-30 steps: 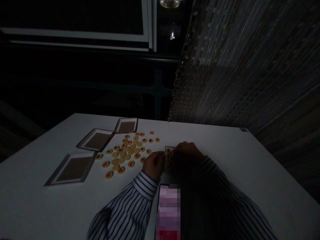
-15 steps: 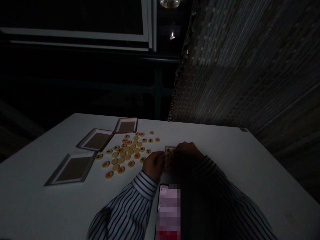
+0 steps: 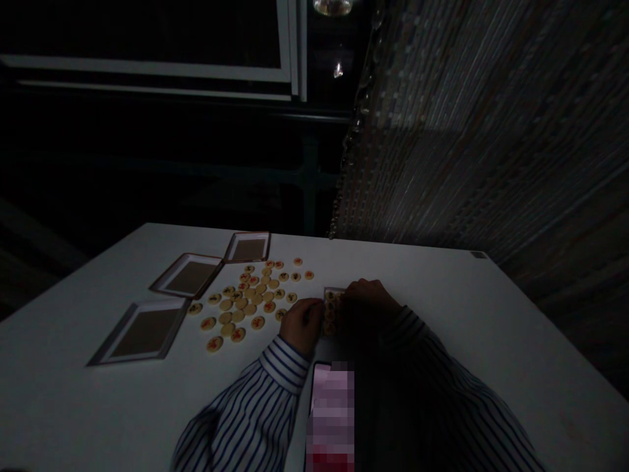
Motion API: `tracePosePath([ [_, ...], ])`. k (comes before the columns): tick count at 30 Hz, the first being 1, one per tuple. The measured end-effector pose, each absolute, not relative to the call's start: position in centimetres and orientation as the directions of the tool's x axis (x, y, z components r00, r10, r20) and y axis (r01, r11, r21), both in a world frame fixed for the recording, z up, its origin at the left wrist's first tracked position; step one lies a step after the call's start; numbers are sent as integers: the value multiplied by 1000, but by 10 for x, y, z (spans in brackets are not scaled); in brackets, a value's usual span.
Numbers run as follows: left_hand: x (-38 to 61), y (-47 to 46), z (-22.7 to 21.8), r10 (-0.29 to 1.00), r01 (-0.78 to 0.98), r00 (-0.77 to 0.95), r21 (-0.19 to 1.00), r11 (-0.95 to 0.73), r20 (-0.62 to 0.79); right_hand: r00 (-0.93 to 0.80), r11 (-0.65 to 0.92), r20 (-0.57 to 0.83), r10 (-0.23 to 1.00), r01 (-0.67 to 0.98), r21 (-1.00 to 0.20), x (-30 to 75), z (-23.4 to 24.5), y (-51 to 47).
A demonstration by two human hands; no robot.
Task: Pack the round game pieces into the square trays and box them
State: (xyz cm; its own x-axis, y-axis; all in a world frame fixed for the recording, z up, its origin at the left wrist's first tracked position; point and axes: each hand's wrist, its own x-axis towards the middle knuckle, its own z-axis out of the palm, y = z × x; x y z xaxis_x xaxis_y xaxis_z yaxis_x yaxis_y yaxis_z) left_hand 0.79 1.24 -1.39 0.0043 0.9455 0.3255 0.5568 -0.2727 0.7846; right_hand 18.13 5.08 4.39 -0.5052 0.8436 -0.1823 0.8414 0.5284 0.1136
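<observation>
A small box [image 3: 335,289] stands on the table between my hands, with Chinese chess pieces [image 3: 329,313] lying in it in a column along its left side. My left hand [image 3: 301,324] is closed at the box's left edge, its fingers curled against the side. Over the right part of the box lies my right hand [image 3: 369,303], fingers bent down; deep shadow hides the fingertips and whatever they touch. Left of my left hand, many loose Chinese chess pieces [image 3: 250,293] are spread out, some with red or black characters up, others plain side up.
Three shallow frame-like trays or lids [image 3: 177,314] lie in a slanting row on the left of the white table [image 3: 73,387]. A lit phone [image 3: 330,413] is in front of me, below my hands. A bead curtain [image 3: 442,131] hangs behind the table's right side.
</observation>
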Motion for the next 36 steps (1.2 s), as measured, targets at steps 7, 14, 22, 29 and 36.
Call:
tracePosePath([
  [7, 7, 12, -13, 945, 551, 12, 786, -280, 328, -491, 516, -191, 850, 848, 122, 178, 49, 48],
  [14, 8, 11, -12, 942, 552, -9, 787, -274, 334, -471, 495, -181, 863, 859, 129, 179, 55, 48],
  [22, 8, 10, -9, 943, 550, -5, 788, -275, 333, -492, 491, 7, 871, 869, 62, 188, 63, 48],
  [29, 8, 7, -7, 941, 547, 15, 785, -291, 338, -502, 501, 126, 855, 864, 42, 187, 65, 44],
  [36, 5, 8, -9, 921, 541, 5, 773, -331, 390, -490, 496, 163, 856, 869, 5, 189, 69, 42],
])
